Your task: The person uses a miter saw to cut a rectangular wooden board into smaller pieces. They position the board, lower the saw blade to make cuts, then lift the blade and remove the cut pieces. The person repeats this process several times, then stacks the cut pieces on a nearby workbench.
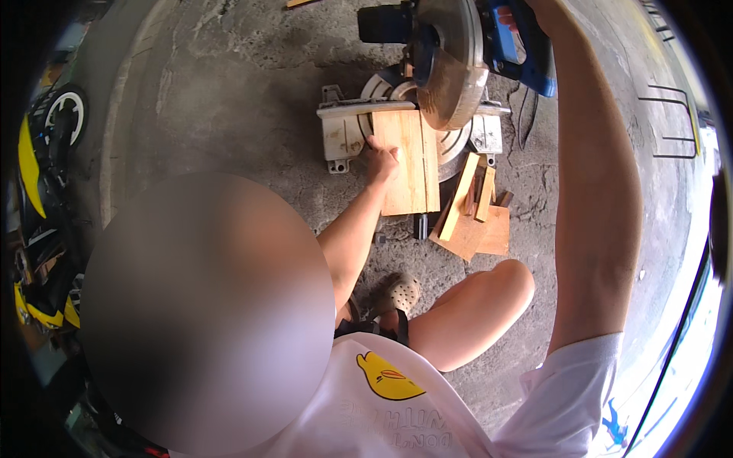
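Note:
A miter saw (450, 84) with a blue handle and a metal blade guard stands on the concrete floor. A light wooden board (408, 183) lies on its base against the fence (345, 111), partly under the raised head. My left hand (382, 160) grips the board's left edge. My right hand (515, 19) is wrapped round the blue handle (534, 76) at the top, with part of it cut off by the picture's upper edge. Beside the saw, at lower right, lie short wooden strips (458, 198) on top of flat wood pieces (492, 240).
A motorbike (32, 168) with yellow panels stands at the far left. A black cable (527, 126) runs on the floor right of the saw. A metal rack (672, 141) is at the far right. My bent knee and sandalled foot (403, 290) are near the lower middle.

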